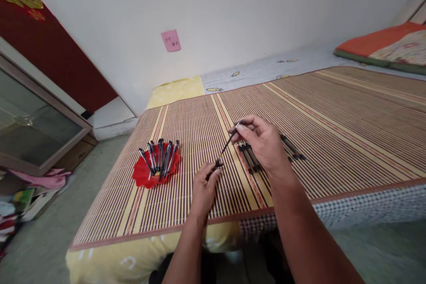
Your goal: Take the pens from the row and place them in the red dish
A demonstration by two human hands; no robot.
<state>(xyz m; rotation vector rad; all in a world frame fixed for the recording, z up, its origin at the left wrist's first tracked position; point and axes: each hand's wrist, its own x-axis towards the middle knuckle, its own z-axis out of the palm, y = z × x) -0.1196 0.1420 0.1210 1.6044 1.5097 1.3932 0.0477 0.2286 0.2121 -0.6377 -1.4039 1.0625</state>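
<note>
A slim dark pen (pixel 228 143) slants upward over the striped mat, held at both ends. My left hand (pixel 205 184) closes its fingers around the pen's lower end, where a black piece shows. At the upper end, my right hand (pixel 258 140) pinches it between thumb and fingertips. A row of dark pens (pixel 249 158) lies on the mat just under my right hand, partly hidden by it. More pens (pixel 293 147) lie beyond my right wrist. To the left, a red scalloped dish (pixel 141 176) holds several clear-barrelled pens with black caps (pixel 160 155).
The striped mat (pixel 186 128) covers a bed, with yellow patterned cloth (pixel 126 259) hanging at its front edge. A folded orange and floral quilt (pixel 382 46) lies at the far right. A pink note (pixel 171 41) is on the wall. A glass-panelled cabinet door (pixel 40 120) stands at left.
</note>
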